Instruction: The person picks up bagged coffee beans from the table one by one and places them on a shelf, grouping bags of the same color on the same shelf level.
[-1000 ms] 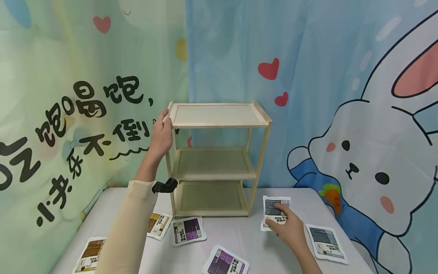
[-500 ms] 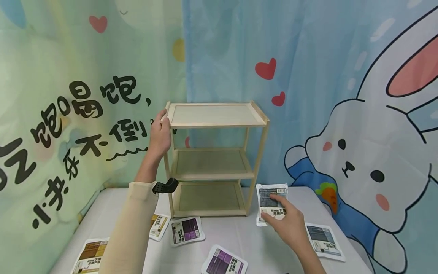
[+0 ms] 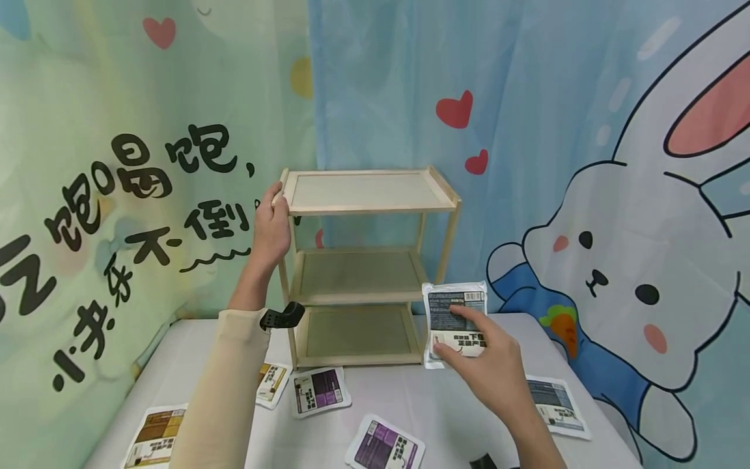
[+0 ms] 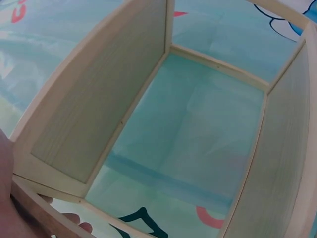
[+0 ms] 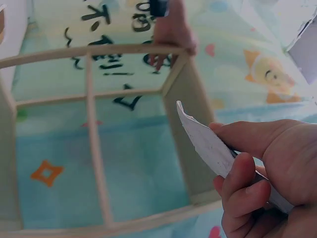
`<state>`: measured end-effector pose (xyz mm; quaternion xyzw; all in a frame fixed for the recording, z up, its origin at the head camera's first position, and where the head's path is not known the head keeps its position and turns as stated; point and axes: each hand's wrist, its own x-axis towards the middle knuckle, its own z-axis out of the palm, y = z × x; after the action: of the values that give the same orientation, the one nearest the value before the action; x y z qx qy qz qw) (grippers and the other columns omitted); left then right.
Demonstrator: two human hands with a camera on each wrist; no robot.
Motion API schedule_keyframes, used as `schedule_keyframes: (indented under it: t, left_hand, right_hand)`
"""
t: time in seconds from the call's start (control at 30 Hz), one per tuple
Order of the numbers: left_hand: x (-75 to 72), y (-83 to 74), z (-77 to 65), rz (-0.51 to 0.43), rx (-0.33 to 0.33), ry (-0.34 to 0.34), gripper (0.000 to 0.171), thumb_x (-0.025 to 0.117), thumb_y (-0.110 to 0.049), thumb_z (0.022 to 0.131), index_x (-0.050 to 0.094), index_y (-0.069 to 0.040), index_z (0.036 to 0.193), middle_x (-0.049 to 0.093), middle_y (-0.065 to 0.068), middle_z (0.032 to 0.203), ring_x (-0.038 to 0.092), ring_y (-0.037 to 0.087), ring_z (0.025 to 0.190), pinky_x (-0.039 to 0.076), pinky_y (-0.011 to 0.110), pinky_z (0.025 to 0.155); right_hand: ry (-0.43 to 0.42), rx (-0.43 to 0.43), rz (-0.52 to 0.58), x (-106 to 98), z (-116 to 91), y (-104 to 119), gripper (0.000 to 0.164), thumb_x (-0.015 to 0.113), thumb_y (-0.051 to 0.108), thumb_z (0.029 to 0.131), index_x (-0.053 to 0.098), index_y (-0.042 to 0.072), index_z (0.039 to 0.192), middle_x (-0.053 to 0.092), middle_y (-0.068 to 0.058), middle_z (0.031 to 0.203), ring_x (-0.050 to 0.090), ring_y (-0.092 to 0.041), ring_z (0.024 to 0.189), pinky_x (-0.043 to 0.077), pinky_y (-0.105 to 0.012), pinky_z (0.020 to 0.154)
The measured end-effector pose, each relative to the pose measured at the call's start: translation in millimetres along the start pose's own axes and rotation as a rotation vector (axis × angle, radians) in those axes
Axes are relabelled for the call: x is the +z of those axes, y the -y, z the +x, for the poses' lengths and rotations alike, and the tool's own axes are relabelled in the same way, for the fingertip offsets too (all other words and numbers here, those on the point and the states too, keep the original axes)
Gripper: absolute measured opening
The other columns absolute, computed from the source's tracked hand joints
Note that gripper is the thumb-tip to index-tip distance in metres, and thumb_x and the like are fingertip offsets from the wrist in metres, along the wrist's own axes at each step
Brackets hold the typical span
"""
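A three-tier wooden shelf (image 3: 360, 190) stands at the back of the table. My left hand (image 3: 272, 228) grips its top board's left end; in the left wrist view, fingertips (image 4: 72, 218) show past the side rail. In my right hand (image 3: 498, 368) a flat white pouch with a grey label (image 3: 457, 299) is pinched between thumb and fingers. That pouch is upright, off the table, just in front of the shelf's right front leg. The right wrist view shows the pouch (image 5: 205, 144) edge-on, its plain side towards the shelf.
On the white table (image 3: 445, 417) lie two purple-label pouches, one near the shelf (image 3: 321, 391) and another further forward (image 3: 385, 446). Two brown-and-yellow pouches, one small (image 3: 273, 383) and one larger (image 3: 155, 435), lie left. Another grey-label pouch (image 3: 558, 405) lies right. Printed curtains (image 3: 375, 85) hang behind.
My right hand has lifted the grey-label pouch from low over the table's right side, up and leftwards to the shelf's right leg. My left hand keeps its grip on the shelf.
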<state>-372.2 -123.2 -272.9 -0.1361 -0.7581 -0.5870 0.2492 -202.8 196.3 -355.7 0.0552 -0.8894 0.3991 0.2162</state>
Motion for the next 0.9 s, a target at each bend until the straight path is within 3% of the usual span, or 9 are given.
schedule_keyframes:
  t: [0.37,0.6,0.73,0.9]
  left_hand:
    - [-0.5,-1.0,0.4,-0.014,-0.005,-0.009,0.052,0.026,-0.023,0.104,0.028,-0.004,0.152,0.036,0.019,0.149,0.038,0.026,0.133,0.031,0.044,0.107]
    - [-1.4,-1.1,1.3,0.005,-0.006,-0.004,0.052,0.027,-0.023,0.104,0.028,-0.003,0.152,0.036,0.019,0.149,0.039,0.026,0.133,0.031,0.044,0.107]
    - [-6.6,-5.3,2.8,0.097,-0.040,0.013,0.052,0.027,-0.024,0.103,0.031,-0.005,0.151,0.037,0.017,0.150,0.040,0.027,0.131,0.033,0.045,0.104]
    - [-17.0,-15.4,7.1,0.311,-0.075,0.000,0.051,0.033,-0.028,0.099,0.048,-0.010,0.144,0.052,0.015,0.138,0.052,0.027,0.115,0.042,0.044,0.090]
  right_hand:
    - [-0.012,-0.140,0.096,-5,22,46,0.058,0.083,0.016,0.078,0.060,0.015,0.131,0.063,-0.015,0.115,0.059,-0.022,0.074,0.049,-0.027,0.055]
    - [0.003,-0.205,0.095,-8,40,81,0.058,0.081,0.017,0.080,0.058,0.016,0.133,0.061,-0.014,0.116,0.058,-0.022,0.071,0.048,-0.028,0.052]
    - [0.012,-0.232,0.094,-10,54,102,0.058,0.080,0.018,0.081,0.058,0.017,0.134,0.059,-0.013,0.117,0.056,-0.021,0.070,0.047,-0.029,0.052]
    - [-0.004,-0.248,0.087,-12,74,125,0.057,0.080,0.018,0.081,0.058,0.016,0.133,0.059,-0.012,0.116,0.057,-0.022,0.071,0.048,-0.031,0.057]
